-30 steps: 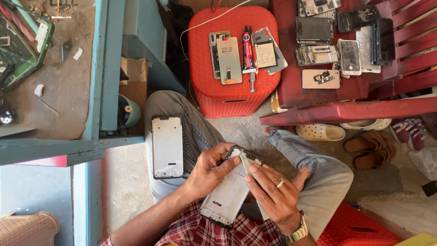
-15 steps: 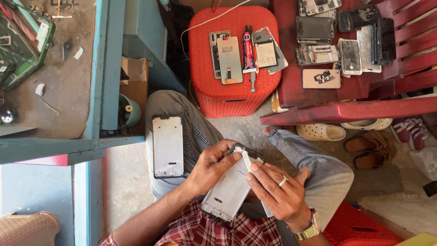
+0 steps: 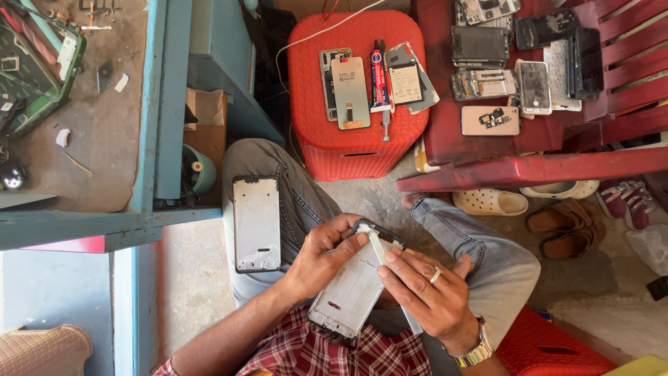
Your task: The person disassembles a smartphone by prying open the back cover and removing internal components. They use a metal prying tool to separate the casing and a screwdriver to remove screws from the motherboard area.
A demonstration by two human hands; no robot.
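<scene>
The person sits with knees apart, and both hands meet over the lap on a phone middle frame [image 3: 351,289], a pale grey plate with a dark rim, tilted so its top end points up and to the right; the left hand [image 3: 321,256] grips the frame along its upper left edge, thumb and fingers curled round it near the top corner; the right hand [image 3: 426,296], wearing a ring and a metal wristwatch [image 3: 474,351], lies across the frame's right side with its fingers pressed flat on the plate, so both hands are closed on the same piece; whether anything small is pinched between the fingertips cannot be told; a second phone frame [image 3: 257,223], silver and upright, rests on the left thigh of the grey jeans, well apart from the hands; ahead of the knees stands a red plastic stool [image 3: 358,139] carrying a phone display panel [image 3: 348,92], a glue tube [image 3: 379,76] and another flat phone part just beside it; to the right a dark red slatted bench [image 3: 557,167] bears a scatter of opened phones and back covers; sandals [image 3: 567,226] lie on the floor under it; a blue workbench [image 3: 149,139] fills the left.
</scene>
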